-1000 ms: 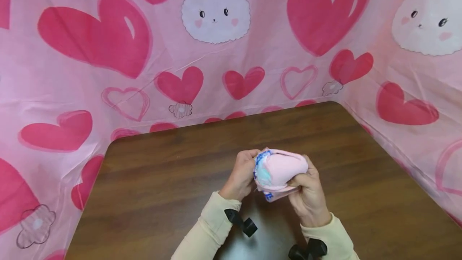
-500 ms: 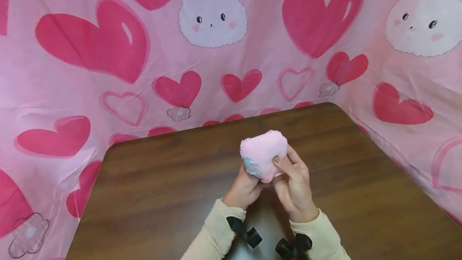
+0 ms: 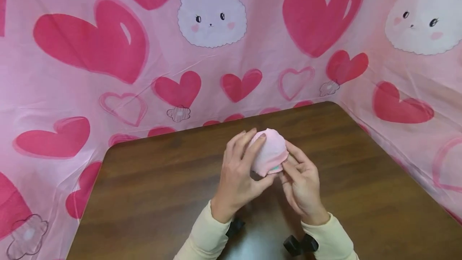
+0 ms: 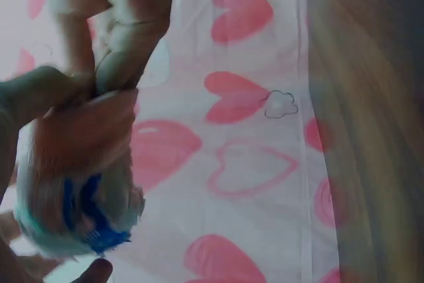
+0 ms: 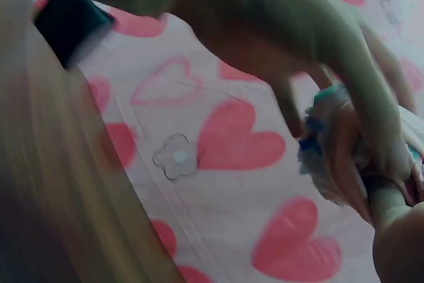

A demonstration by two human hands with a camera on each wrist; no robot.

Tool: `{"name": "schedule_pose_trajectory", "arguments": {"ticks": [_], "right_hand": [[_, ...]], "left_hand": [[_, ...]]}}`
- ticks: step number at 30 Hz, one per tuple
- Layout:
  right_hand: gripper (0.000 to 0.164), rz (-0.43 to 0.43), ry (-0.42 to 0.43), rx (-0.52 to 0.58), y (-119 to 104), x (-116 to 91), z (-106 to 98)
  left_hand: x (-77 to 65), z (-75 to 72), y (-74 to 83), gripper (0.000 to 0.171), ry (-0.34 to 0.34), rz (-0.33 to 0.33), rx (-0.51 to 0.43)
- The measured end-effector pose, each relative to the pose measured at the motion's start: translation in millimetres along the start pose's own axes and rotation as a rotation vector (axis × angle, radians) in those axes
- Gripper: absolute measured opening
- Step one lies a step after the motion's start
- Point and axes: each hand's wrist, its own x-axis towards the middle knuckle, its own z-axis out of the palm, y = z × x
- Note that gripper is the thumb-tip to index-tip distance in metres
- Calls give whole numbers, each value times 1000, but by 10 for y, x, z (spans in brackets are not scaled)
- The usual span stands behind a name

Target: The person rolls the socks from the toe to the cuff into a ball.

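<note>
A pink sock ball (image 3: 270,151) with a bit of turquoise at its lower edge is held up between both hands above the table. My left hand (image 3: 234,171) grips it from the left, fingers bent over its top and side, thumb underneath. On the right, my right hand (image 3: 303,183) pinches the lower edge between thumb and fingers. The left wrist view shows the blue-patterned side of the sock ball (image 4: 99,210), with loose threads. Part of the sock ball (image 5: 324,150) appears in the right wrist view, mostly covered by fingers.
The brown wooden table (image 3: 162,196) lies under the hands. A pink curtain (image 3: 267,23) with hearts and rabbits stands behind it and along its sides. Black cameras (image 3: 299,244) are strapped to both wrists.
The sock ball has moved up and been turned, so its open, blue-edged side no longer faces the head camera. The left hand has shifted from behind it to over its top left.
</note>
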Motion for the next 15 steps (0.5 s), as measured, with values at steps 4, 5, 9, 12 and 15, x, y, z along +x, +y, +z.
{"name": "schedule_pose_trajectory", "arguments": {"ticks": [4, 5, 9, 12, 15], "right_hand": [[36, -112, 80, -124, 82, -35, 69], [35, -147, 90, -173, 100, -36, 90], [26, -293, 102, -398, 122, -53, 209], [19, -388, 85, -591, 59, -104, 312], [16, -438, 84, -794, -13, -178, 401]], "left_hand": [[1, 52, 26, 73, 39, -16, 70], [-10, 56, 25, 72, 62, -27, 83], [-31, 32, -22, 65, 135, -13, 183], [-25, -19, -88, 58, 173, 9, 273], [-18, -60, -136, 53, 186, -3, 336]]}}
